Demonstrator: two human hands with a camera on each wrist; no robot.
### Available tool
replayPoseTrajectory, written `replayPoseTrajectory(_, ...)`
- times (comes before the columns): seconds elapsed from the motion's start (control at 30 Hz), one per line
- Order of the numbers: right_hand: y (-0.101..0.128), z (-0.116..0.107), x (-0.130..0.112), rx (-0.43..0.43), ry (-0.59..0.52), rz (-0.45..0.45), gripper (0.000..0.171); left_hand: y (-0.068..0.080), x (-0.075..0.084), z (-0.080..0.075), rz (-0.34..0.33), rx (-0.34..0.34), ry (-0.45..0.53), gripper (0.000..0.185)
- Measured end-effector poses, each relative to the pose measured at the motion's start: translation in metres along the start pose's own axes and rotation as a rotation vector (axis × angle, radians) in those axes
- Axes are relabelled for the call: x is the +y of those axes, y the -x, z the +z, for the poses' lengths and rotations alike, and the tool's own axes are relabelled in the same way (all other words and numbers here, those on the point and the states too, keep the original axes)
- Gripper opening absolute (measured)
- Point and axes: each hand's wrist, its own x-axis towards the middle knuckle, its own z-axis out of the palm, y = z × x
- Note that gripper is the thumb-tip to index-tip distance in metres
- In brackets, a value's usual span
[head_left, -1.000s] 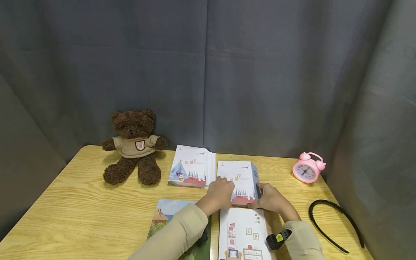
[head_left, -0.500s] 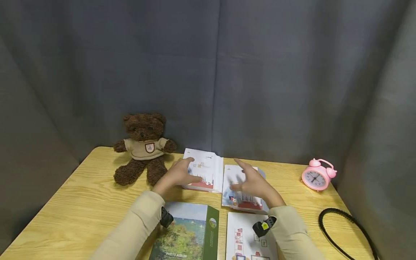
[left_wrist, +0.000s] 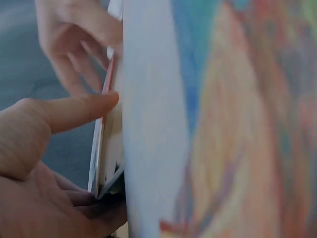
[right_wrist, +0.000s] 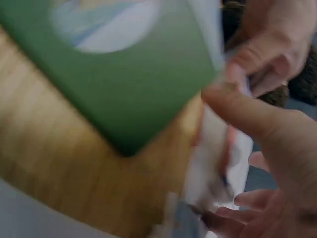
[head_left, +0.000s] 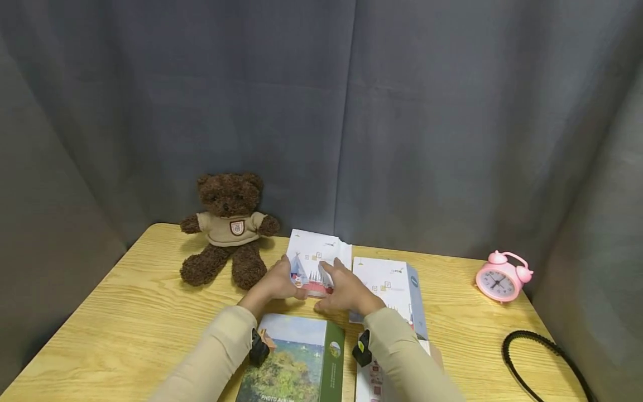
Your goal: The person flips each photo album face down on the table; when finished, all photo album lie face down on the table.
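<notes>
A stack of white picture cards lies on the wooden table beside the teddy bear. My left hand holds its left edge, and the left wrist view shows the thumb on top of the stack with fingers underneath. My right hand grips the stack's near right corner; the right wrist view is blurred, showing the thumb over the cards. A second white stack with a blue edge lies just to the right, untouched.
A green photo album lies between my forearms, with a white printed sheet to its right. A brown teddy bear sits at the back left. A pink alarm clock and a black headband are at the right. Grey curtain behind.
Both hands left the right-hand stack and moved left. They were spread over the two stacks half a second ago and now both hold the left stack.
</notes>
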Motion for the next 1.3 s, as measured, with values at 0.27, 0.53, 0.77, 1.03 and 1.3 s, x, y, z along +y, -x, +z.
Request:
replayPoseTrajectory(0.27,-0.002,0.006,0.0,0.063,0.144,-0.012,0.085,-0.008,-0.001,0.006,-0.029,0.065,0.009,0.112)
replayPoseTrajectory(0.53,-0.001,0.009,-0.001,0.148,0.204,-0.055,0.068,-0.007,-0.005,0.005,-0.017,0.133,-0.014,0.107)
replayPoseTrajectory(0.77,0.006,0.015,-0.007,0.156,0.192,-0.081,0.068,0.003,-0.006,0.001,-0.015,0.141,-0.116,0.092)
replayPoseTrajectory(1.03,0.019,0.023,-0.015,0.162,0.205,-0.095,0.067,0.019,-0.009,0.002,-0.022,0.105,-0.14,0.095)
replayPoseTrajectory(1.3,0.022,0.028,-0.02,0.182,0.175,-0.045,0.067,0.026,-0.012,0.0,-0.006,0.041,-0.133,0.106)
